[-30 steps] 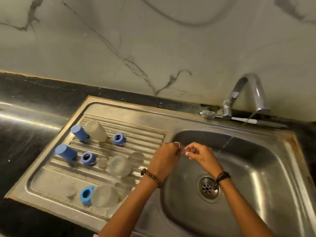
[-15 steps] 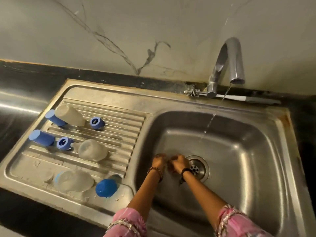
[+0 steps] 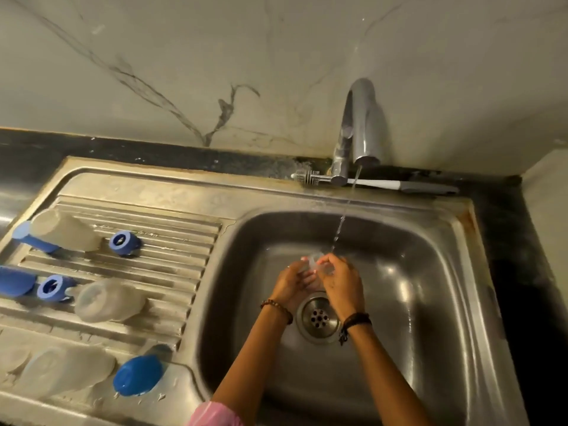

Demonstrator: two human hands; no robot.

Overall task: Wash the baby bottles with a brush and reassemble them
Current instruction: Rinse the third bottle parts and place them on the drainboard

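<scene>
Both my hands are down in the sink basin (image 3: 430,272), just under the thin water stream (image 3: 340,224). My left hand (image 3: 290,282) and my right hand (image 3: 342,282) together grip a small clear bottle part (image 3: 314,265), mostly hidden by the fingers. Three clear bottle bodies (image 3: 66,230) (image 3: 109,299) (image 3: 61,372) lie on the ribbed drainboard (image 3: 172,265). Among them are blue rings (image 3: 124,241) (image 3: 53,287) and blue caps (image 3: 32,242) (image 3: 138,375). The bottle brush (image 3: 378,183) lies on the sink's back rim behind the tap.
The chrome tap (image 3: 362,127) runs above the basin. The drain (image 3: 318,318) sits just below my wrists. Black countertop (image 3: 522,272) borders the sink on the right and behind. A marble wall rises at the back.
My hands have moved from the drainboard edge into the basin, then up under the running water, still holding the small clear part. The view has shifted to the right.
</scene>
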